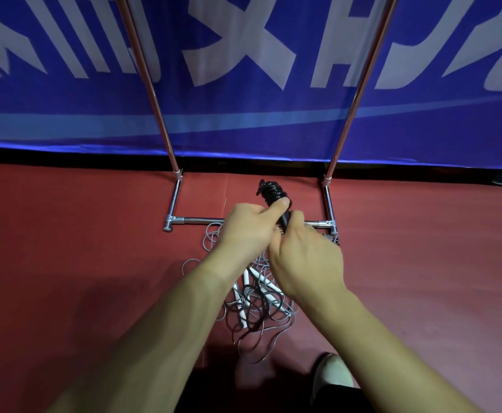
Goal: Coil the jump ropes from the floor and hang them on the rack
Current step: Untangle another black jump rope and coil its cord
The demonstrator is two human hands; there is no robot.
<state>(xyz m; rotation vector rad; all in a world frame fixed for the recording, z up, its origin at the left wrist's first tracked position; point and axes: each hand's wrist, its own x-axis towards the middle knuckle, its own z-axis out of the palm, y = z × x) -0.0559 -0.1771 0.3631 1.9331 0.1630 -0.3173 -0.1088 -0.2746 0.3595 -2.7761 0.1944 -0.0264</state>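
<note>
A black jump rope [272, 190], wound into tight coils round its handles, sticks up above both hands. My left hand [245, 226] grips the bundle, thumb pressed against the coils. My right hand [304, 260] holds its lower part, fingers curled round it. Below my hands a tangled pile of grey and dark ropes [255, 308] with white handles lies on the red floor. The chrome rack [178, 220] stands just beyond, its two uprights rising past the top of the view; its top bar is out of sight.
A blue banner with white characters [243, 55] hangs behind the rack. My shoe [331, 375] shows at the bottom right, close to the rope pile. Red floor [80, 248] spreads left and right of the rack base.
</note>
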